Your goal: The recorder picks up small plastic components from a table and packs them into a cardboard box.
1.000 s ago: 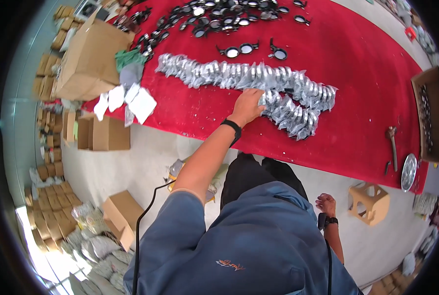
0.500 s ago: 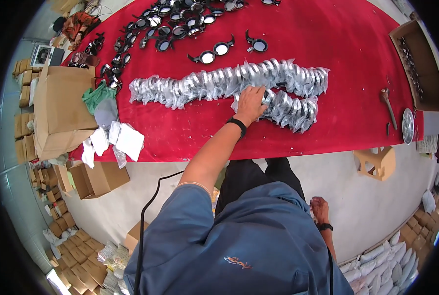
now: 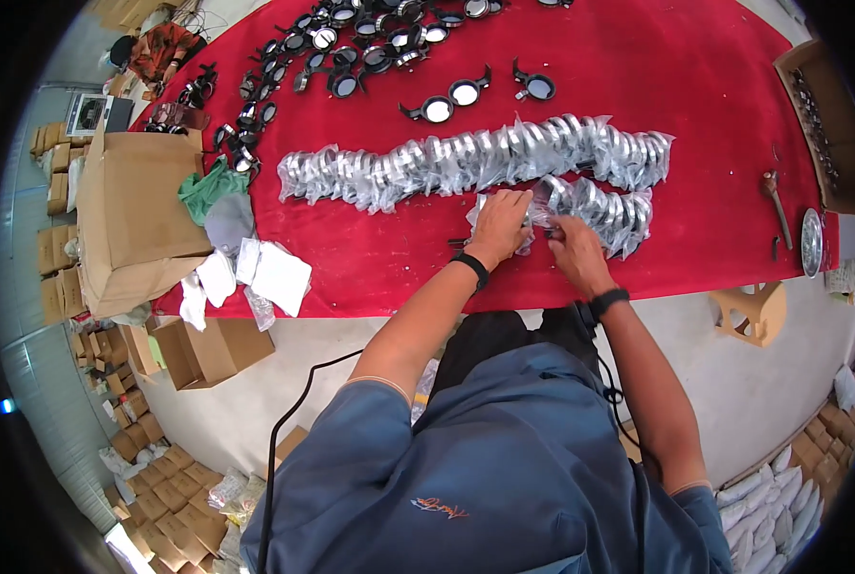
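My left hand (image 3: 502, 227) is closed around a plastic-wrapped round piece (image 3: 528, 222) at the left end of the short row, its fingers hiding most of it. Just right of it, my right hand (image 3: 580, 254) has its fingertips drawn together against the same end of the row; what they pinch is hidden. The short row of wrapped silvery round pieces (image 3: 611, 212) runs off to the right. Behind it stretches a longer row of the same wrapped pieces (image 3: 427, 165), packed edge to edge.
Three unwrapped black-rimmed round pieces (image 3: 465, 93) lie beyond the rows, with a heap (image 3: 379, 53) farther off. A cardboard box (image 3: 140, 206) and white bags (image 3: 279, 273) sit left. A hammer (image 3: 777, 208), metal dish (image 3: 811, 242) and open box (image 3: 843, 143) are right on the red cloth (image 3: 705, 105).
My right hand has come up from beside my body to the short row, next to my left hand. The left hand has shifted slightly nearer me, and the view has swung a little.
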### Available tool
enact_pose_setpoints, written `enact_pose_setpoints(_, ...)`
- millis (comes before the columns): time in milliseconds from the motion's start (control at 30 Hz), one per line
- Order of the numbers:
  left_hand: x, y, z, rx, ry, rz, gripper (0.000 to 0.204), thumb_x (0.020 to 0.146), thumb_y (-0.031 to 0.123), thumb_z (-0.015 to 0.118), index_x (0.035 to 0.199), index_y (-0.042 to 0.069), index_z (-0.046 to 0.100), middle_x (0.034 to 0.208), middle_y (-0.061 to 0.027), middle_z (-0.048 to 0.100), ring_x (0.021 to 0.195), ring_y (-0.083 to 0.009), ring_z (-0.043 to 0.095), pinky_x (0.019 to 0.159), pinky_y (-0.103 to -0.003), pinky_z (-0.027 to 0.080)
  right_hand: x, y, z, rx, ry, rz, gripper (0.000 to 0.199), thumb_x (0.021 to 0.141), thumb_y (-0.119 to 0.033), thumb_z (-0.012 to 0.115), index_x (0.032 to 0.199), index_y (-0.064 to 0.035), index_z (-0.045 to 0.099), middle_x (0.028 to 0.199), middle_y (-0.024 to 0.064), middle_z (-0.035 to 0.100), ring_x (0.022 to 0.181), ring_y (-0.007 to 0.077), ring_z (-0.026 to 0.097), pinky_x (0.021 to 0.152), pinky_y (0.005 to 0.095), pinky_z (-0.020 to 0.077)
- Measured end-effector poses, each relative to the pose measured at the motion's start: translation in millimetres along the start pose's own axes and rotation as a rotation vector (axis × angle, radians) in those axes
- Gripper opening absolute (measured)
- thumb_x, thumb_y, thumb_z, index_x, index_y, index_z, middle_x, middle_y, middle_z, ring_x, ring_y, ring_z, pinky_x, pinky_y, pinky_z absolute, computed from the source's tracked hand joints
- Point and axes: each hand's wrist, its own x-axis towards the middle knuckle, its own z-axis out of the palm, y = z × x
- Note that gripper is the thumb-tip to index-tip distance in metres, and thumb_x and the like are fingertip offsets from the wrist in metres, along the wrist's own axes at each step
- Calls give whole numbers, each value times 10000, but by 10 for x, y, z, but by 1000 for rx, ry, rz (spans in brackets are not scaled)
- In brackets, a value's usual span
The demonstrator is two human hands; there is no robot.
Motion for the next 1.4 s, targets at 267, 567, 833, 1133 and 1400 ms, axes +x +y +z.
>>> enact_pose_setpoints(267, -177, -183, -694, -24, -96, 78, 926, 732, 170, 959, 1560, 32, 566, 1468, -177, 645, 1426, -384, 567, 1216, -502, 460, 612, 221, 654, -277, -176, -81, 732, 851, 42, 735, 1538, 60, 480, 1361, 303, 645, 1279, 485, 654, 1080, 495, 570)
enact_pose_setpoints(567, -196, -713, -675, -119, -513, -119, 1000, 814, 279, 963, 1643, 88, 438, 1422, -246, 589, 1217, -486, 672, 1001, -551, 587, 646, 132, 888, -349, -301, -154, 751, 929, 5, 666, 1640, -16, 425, 1489, 278, 577, 1199, 455, 733, 952, 497, 644)
enact_pose_setpoints(833, -336, -741, -660, -237, -418, -225, 999, 808, 294, 971, 1631, 87, 443, 1406, -289, 552, 1206, -545, 655, 989, -568, 585, 570, -138, 1053, -370, -304, 2, 691, 932, -65, 719, 1582, -71, 487, 1350, 234, 592, 1003, 416, 790, 785, 479, 671)
enact_pose_setpoints(1133, -268, -807, -692, -244, -592, -151, 1007, 753, 249, 996, 1600, 55, 487, 1415, -242, 562, 1238, -510, 653, 1013, -549, 575, 424, -206, 1158, -226, -302, 82, 565, 906, -46, 729, 1443, -82, 558, 1259, 224, 595, 992, 442, 772, 808, 512, 662)
enact_pose_setpoints(1400, -195, -328, -836, -160, -676, -25, 933, 779, 214, 976, 1575, 57, 516, 1417, -231, 577, 1274, -487, 640, 1043, -537, 564, 5, -235, 988, -131, -128, 155, 513, 927, -62, 718, 1422, -84, 585, 1236, 222, 599, 966, 452, 770, 812, 520, 665)
